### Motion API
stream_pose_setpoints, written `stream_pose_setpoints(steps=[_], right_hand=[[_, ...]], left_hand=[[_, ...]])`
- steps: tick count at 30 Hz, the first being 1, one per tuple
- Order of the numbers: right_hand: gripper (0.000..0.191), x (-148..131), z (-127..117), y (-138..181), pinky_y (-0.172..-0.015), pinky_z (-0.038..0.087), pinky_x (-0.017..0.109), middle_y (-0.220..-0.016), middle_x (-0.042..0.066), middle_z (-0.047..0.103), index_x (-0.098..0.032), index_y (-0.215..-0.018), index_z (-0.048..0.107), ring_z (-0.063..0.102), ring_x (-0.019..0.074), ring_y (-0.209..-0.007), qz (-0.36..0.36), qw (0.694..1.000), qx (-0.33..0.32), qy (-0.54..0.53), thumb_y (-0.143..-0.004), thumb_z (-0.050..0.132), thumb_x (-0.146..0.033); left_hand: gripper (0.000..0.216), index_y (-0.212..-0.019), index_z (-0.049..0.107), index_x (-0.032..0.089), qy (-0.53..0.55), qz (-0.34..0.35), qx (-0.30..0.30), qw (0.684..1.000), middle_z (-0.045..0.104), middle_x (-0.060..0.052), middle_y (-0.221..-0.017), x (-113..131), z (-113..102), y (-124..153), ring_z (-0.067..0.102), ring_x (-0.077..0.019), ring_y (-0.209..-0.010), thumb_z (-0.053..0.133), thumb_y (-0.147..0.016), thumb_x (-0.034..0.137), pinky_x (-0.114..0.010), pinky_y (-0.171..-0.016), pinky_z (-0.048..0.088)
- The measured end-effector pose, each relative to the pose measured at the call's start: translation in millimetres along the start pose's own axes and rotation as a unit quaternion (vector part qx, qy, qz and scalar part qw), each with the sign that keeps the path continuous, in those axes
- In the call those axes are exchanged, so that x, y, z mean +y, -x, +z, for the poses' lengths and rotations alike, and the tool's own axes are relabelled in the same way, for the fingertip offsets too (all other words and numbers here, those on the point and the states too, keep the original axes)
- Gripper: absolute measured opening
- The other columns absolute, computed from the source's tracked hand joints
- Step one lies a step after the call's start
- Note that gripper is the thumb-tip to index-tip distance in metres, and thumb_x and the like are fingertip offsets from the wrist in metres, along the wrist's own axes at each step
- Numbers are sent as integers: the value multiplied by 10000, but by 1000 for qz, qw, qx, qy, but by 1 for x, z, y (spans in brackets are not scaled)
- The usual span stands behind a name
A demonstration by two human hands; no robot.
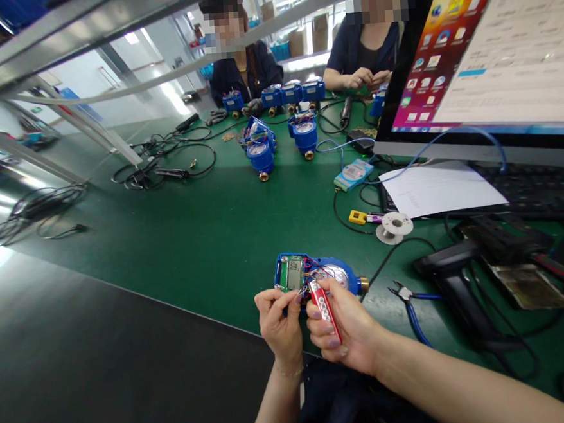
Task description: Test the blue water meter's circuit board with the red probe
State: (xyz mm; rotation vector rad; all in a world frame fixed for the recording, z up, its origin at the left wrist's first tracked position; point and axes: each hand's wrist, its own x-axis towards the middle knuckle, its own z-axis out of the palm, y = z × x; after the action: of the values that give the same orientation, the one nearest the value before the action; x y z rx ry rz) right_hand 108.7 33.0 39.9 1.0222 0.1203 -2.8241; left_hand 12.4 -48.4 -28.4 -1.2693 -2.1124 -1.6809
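A blue water meter (336, 265) lies on the green table close to its front edge, its housing uncovered. A circuit board with a small display (294, 274) shows inside, and thin coloured wires (314, 270) run out of it. My left hand (280, 324) pinches the ends of thin wires at the meter's near side. In my right hand (350, 326) is a red lighter (325, 311), gripped in closed fingers with its metal top right by those wires. Whether a flame burns cannot be made out. The hands hide the meter's near edge.
To the right lie blue-handled cutters (412, 312), a barcode scanner (462, 295) and a solder spool (394, 227). A monitor (483, 55) and keyboard (541, 187) stand behind. Further back are more blue meters (260, 150), black cables (163, 165) and two people seated opposite.
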Motion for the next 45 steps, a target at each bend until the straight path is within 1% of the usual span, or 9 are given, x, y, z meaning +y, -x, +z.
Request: stream_pose_setpoints(steps=[7, 12, 16, 25, 28, 35, 45], right_hand=[[616, 1, -3, -1, -252, 125, 139, -350, -49, 267, -173, -498, 385, 225, 54, -267, -1, 1000, -7, 1, -862, 155, -614], [554, 1, -3, 0, -253, 124, 141, -359, -52, 268, -175, -516, 392, 216, 55, -269, -4, 1000, -1, 3, -869, 172, -540], [509, 1, -1, 1, -257, 115, 142, -365, -46, 272, -176, -516, 397, 224, 59, -271, -7, 1000, 11, -1, -866, 172, -469], [495, 1, 0, 1, -259, 126, 144, -365, -44, 282, -178, -524, 401, 231, 62, -275, -20, 1000, 3, -11, -863, 176, -460], [510, 1, 0, 1, -260, 129, 142, -363, -45, 285, -176, -525, 398, 235, 59, -274, -25, 1000, -5, -11, -870, 174, -478], [594, 3, -3, 1, -266, 126, 135, -364, -52, 280, -171, -526, 394, 235, 50, -276, -23, 1000, -3, -5, -877, 160, -589], [597, 1, -2, 0, -247, 129, 132, -352, -49, 266, -172, -505, 392, 224, 54, -267, -8, 1000, -4, 23, -881, 142, -562]], left_hand=[[65, -824, 657, 222, 4, -1, 1, 1000, 489, 10, -780, -1, 1, 2, 493, -87, -755, 642, -798, 164, -202, -694, 444], [64, -822, 658, 220, 5, -8, 0, 1000, 497, 6, -786, -1, 0, 3, 493, -91, -765, 642, -797, 163, -201, -691, 447], [37, -811, 666, 211, 2, -10, 2, 1000, 500, -7, -780, -1, 1, 1, 506, -105, -758, 638, -802, 189, -224, -667, 459], [45, -817, 666, 210, 1, -9, 0, 1000, 507, -8, -788, -1, 1, 2, 507, -109, -769, 640, -798, 179, -230, -679, 456], [57, -817, 665, 214, 5, -10, -1, 1000, 503, -2, -781, -1, 2, 1, 504, -103, -768, 639, -797, 167, -220, -688, 456], [66, -821, 660, 214, 12, -13, 0, 1000, 493, 7, -791, -1, 1, 1, 497, -92, -768, 638, -795, 157, -202, -699, 447], [77, -826, 659, 214, 6, -7, -4, 1000, 494, 9, -781, -1, 2, 0, 486, -93, -781, 641, -792, 146, -199, -712, 439]])
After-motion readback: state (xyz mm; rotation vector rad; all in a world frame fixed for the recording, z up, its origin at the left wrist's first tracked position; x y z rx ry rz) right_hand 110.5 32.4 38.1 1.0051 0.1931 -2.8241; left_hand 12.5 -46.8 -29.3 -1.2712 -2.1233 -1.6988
